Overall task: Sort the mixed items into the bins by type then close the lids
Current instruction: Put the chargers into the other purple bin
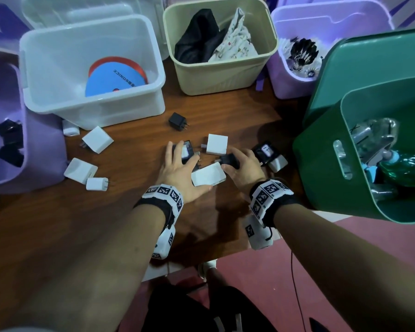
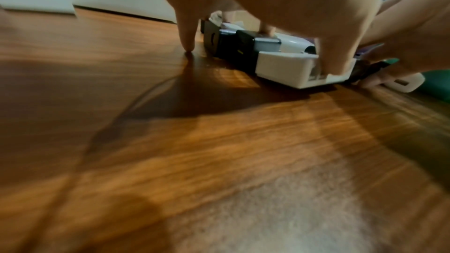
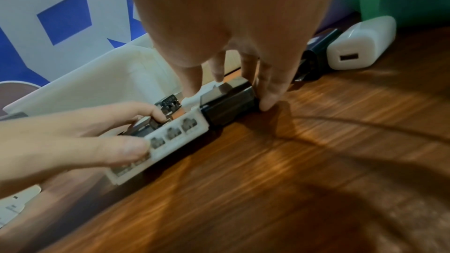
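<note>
Loose phone chargers lie on the wooden table point(image 1: 130, 212). My left hand point(image 1: 189, 168) reaches over a black charger point(image 1: 187, 149) and pinches a white multi-port charger point(image 1: 209, 178) point(image 3: 175, 136) with thumb and forefinger. Beside it, my right hand point(image 1: 235, 161) grips another black charger point(image 1: 228, 160) point(image 3: 228, 107) from above, its end against the white one. More chargers are scattered: a black one point(image 1: 177, 121), a white cube point(image 1: 216, 144), and several white ones at the left point(image 1: 97, 139). The lilac bin point(image 1: 46, 144) at the left holds black chargers.
A white bin point(image 1: 94, 109) with tape rolls, a beige bin point(image 1: 225, 77) with cloth and a lilac bin point(image 1: 288, 85) with shuttlecocks stand at the back. A green bin point(image 1: 321, 164) with bottles stands right. A labelled black charger point(image 1: 266, 150) and a white one point(image 1: 277, 162) lie beside it.
</note>
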Demonstrator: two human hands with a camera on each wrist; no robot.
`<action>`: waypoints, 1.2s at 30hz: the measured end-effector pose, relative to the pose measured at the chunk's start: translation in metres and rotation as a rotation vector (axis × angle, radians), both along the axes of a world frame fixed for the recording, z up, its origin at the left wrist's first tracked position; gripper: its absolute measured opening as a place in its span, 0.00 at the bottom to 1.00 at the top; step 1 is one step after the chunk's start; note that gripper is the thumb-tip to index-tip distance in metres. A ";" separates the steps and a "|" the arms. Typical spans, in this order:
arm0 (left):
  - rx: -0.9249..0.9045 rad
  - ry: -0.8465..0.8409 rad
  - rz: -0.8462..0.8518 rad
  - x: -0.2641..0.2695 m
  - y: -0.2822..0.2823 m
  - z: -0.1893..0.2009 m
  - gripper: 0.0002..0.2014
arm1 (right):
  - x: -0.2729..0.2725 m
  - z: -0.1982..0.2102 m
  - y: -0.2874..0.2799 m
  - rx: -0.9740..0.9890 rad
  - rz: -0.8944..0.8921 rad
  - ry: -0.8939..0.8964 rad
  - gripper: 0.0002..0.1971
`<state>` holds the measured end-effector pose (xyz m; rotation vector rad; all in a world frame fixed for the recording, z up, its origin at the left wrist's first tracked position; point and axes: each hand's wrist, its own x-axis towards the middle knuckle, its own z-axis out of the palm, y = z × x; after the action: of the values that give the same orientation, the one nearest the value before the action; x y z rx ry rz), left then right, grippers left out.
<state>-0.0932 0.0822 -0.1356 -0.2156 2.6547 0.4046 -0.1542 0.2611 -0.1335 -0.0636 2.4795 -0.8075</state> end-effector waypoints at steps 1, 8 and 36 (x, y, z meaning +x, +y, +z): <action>-0.004 0.009 0.007 0.001 -0.001 0.000 0.44 | -0.001 -0.001 0.000 0.002 -0.003 0.008 0.25; 0.060 0.068 0.107 -0.004 -0.010 0.001 0.23 | -0.007 0.002 -0.005 0.051 0.019 0.025 0.23; -0.003 0.234 0.261 -0.014 -0.012 -0.021 0.25 | -0.019 -0.016 -0.043 0.423 0.298 0.249 0.36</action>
<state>-0.1075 0.0700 -0.1571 -0.5503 2.8641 0.5384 -0.1732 0.2185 -0.1496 -0.3908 2.7302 -0.1514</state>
